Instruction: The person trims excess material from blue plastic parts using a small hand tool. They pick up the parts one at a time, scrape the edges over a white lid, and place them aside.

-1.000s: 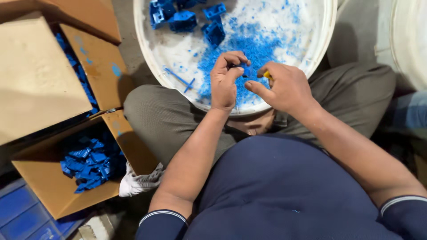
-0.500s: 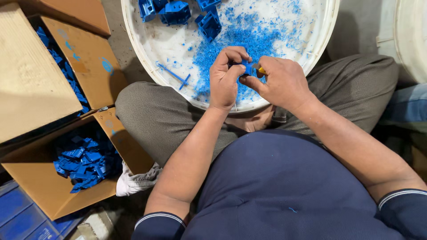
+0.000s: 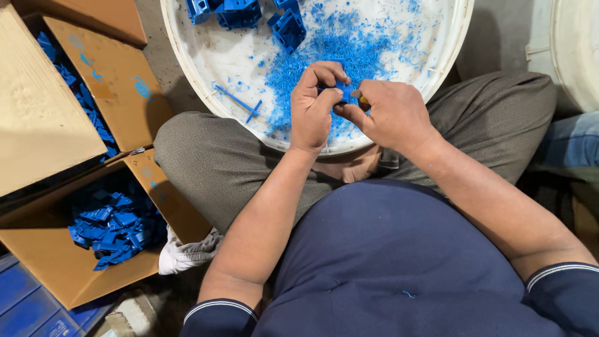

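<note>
My left hand (image 3: 314, 106) pinches a small blue plastic part (image 3: 341, 91) over the near rim of a white round tub (image 3: 206, 87). My right hand (image 3: 390, 115) is closed around a small tool with a yellowish handle (image 3: 362, 99), its tip against the blue part. Both hands meet above a heap of blue plastic shavings (image 3: 337, 47) inside the tub. Several larger blue plastic pieces (image 3: 249, 12) lie at the tub's far side, and a thin blue strip (image 3: 240, 102) rests near its left edge.
An open cardboard box (image 3: 59, 262) at lower left holds several blue plastic parts (image 3: 112, 224). Another flapped cardboard box (image 3: 50, 106) sits above it. A white cloth (image 3: 184, 253) lies by my knee. A second white tub (image 3: 577, 50) shows at right, with blue crates (image 3: 25, 309) at bottom left.
My hands stay together on the blue part with only slight finger shifts. The view has drifted, so the tub and boxes sit a little differently in frame.
</note>
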